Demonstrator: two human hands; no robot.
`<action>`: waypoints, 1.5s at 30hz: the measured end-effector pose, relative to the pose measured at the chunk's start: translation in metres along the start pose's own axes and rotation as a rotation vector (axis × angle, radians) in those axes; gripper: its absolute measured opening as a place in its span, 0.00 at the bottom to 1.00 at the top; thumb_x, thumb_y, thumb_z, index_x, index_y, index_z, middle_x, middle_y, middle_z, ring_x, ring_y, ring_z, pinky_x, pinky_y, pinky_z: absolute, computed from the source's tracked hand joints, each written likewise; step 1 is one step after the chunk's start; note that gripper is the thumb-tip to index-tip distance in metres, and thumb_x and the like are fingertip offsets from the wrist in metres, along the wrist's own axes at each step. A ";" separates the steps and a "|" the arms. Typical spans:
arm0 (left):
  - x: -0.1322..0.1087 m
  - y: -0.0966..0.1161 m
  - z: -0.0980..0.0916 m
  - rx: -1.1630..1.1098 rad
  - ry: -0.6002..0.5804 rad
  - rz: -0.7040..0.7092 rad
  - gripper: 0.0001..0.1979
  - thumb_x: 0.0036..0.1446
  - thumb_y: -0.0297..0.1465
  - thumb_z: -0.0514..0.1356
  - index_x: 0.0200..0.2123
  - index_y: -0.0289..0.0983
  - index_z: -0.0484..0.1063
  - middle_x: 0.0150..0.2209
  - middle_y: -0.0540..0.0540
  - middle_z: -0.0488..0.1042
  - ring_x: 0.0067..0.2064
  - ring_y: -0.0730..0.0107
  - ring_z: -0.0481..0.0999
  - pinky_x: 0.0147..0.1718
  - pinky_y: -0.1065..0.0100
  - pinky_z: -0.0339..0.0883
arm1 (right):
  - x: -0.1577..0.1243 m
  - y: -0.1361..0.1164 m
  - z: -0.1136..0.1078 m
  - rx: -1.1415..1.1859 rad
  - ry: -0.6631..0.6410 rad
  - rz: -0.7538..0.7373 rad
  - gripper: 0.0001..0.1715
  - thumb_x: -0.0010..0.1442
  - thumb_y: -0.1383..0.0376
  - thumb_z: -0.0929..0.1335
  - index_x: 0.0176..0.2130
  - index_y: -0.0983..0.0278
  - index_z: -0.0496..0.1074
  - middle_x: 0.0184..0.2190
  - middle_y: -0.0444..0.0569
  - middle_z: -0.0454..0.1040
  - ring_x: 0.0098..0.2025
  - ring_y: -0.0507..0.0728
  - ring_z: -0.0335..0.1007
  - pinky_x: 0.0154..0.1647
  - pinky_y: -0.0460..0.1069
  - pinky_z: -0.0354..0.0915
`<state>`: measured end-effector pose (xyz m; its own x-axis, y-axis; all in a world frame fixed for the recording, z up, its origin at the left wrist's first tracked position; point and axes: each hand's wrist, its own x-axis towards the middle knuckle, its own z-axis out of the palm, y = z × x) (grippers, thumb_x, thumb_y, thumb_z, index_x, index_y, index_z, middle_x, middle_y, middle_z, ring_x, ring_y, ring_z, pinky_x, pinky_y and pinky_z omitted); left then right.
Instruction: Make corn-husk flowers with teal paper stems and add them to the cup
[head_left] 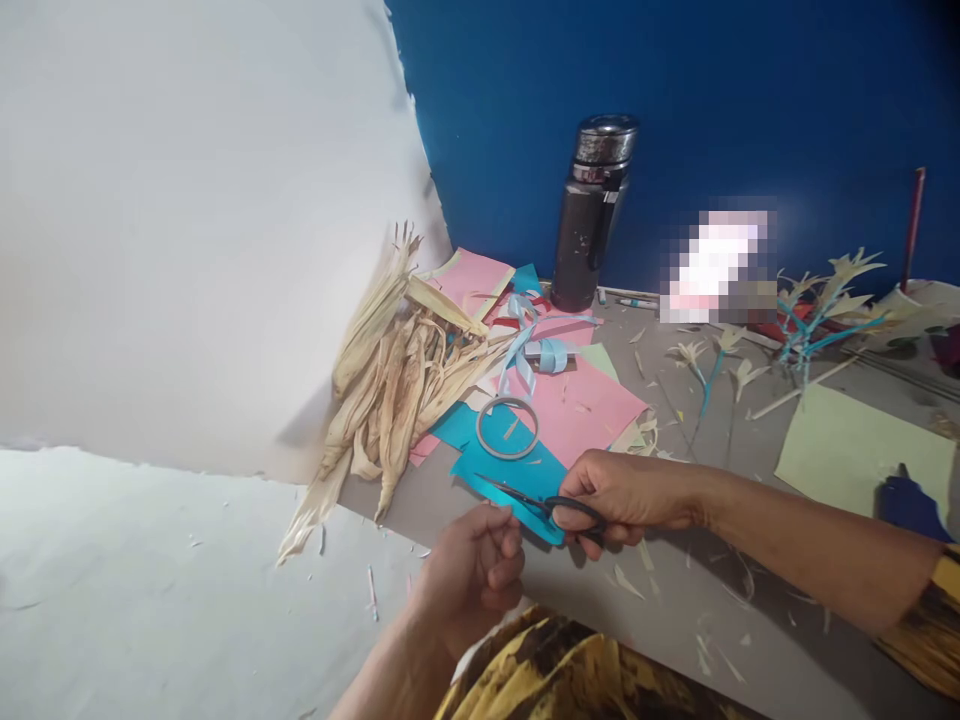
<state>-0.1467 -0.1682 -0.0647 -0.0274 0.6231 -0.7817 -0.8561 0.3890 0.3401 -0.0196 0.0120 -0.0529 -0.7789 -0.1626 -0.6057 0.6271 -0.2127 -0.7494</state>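
Teal paper sheet (525,470), lower centre of frame, over the grey tabletop (675,600). Likely light, floppy and easily torn, so best pinched beside the cut. My left hand (469,565) is closed on its near edge. My right hand (622,495) grips small black scissors (536,503).

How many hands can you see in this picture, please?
2. The left hand, low in the middle, pinches the turquoise paper; the right hand, just right of it, holds the black scissors at that paper. No other hand shows.
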 end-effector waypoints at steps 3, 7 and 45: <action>-0.001 0.003 -0.002 -0.033 -0.027 -0.029 0.16 0.52 0.32 0.56 0.15 0.34 0.65 0.09 0.54 0.52 0.11 0.83 0.45 0.11 0.79 0.38 | -0.001 -0.012 -0.001 -0.046 -0.040 0.025 0.37 0.47 0.38 0.74 0.30 0.70 0.76 0.23 0.48 0.77 0.14 0.43 0.56 0.10 0.39 0.47; 0.000 0.003 -0.006 -0.038 -0.067 -0.045 0.17 0.51 0.33 0.57 0.13 0.34 0.64 0.08 0.54 0.52 0.11 0.83 0.46 0.11 0.79 0.40 | 0.007 -0.028 0.001 -0.096 -0.060 0.038 0.35 0.46 0.39 0.75 0.27 0.69 0.75 0.21 0.46 0.76 0.13 0.44 0.56 0.09 0.39 0.45; -0.004 -0.001 -0.020 -0.159 -0.248 0.030 0.14 0.50 0.31 0.64 0.18 0.32 0.66 0.15 0.56 0.56 0.14 0.86 0.47 0.11 0.81 0.42 | 0.033 -0.023 -0.004 0.063 -0.177 0.029 0.30 0.51 0.45 0.76 0.29 0.71 0.73 0.17 0.43 0.72 0.11 0.41 0.51 0.11 0.39 0.46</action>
<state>-0.1564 -0.1845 -0.0727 0.0560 0.7870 -0.6145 -0.9274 0.2689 0.2599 -0.0596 0.0153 -0.0566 -0.7528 -0.3355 -0.5663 0.6523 -0.2648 -0.7102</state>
